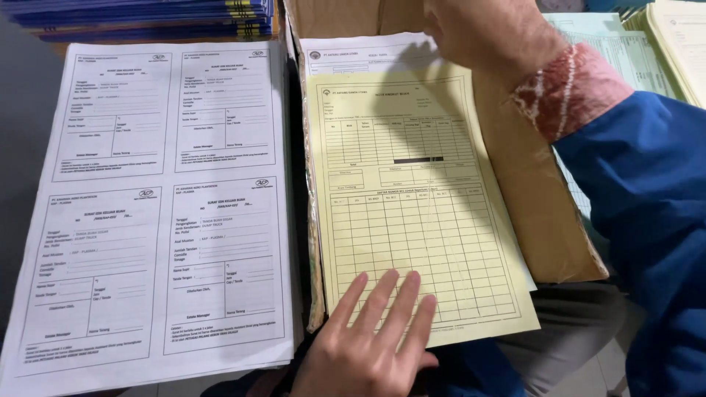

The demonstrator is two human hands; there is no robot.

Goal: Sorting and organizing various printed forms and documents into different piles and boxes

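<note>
— My left fingers [390, 301] are spread out flat. They press on the bottom edge of the pale yellow paper form with a printed grid [412, 198]. They pinch nothing.

— Where is that yellow sheet?

— It lies on top of a stack of paper inside the open brown cardboard box [540, 220], right in front of me. A white sheet [353, 55] peeks out from under its top edge.

— Which way does it run?

— Its long side goes away from me, from my left hand [368, 345] at the near end up to my right hand [478, 33] at the far end. It leans a little to the right at the bottom.

— What is the right hand doing?

— It reaches over the far top corner of the sheet. I cannot see its fingers, they are cut off at the top of the view, so I cannot tell if they pinch the paper or just touch it.

— Which hand is closer to the sheet?

— I think both are at it, one at each end. Only the left one plainly rests on it.

— What is beside the box?

— To the left, a big white sheet printed with four forms [162, 206] lies on the counter, just beside the box wall.
</note>
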